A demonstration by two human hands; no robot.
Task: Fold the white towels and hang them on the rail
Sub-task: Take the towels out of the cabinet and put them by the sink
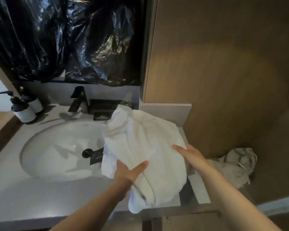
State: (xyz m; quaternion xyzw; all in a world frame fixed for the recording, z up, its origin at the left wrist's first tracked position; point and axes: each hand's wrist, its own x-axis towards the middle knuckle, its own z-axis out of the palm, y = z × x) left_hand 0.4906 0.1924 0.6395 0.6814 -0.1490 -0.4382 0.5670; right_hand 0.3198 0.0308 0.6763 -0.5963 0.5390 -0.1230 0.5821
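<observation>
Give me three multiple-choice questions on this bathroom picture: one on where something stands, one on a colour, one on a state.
1. Where do the pump bottles stand?
A. On the counter, left of the faucet
B. Right of the faucet
C. On the floor

2. What colour is the faucet?
A. Chrome
B. Gold
C. Black

3. What is the state of the white towel?
A. Hung on a rail
B. Held by both hands over the counter
C. Lying untouched on the floor

Answers: 1 A, the two bottles stand at the counter's back left corner; 2 C, its whole body is black; 3 B, the left hand and the right hand each grip an edge of it.
</observation>
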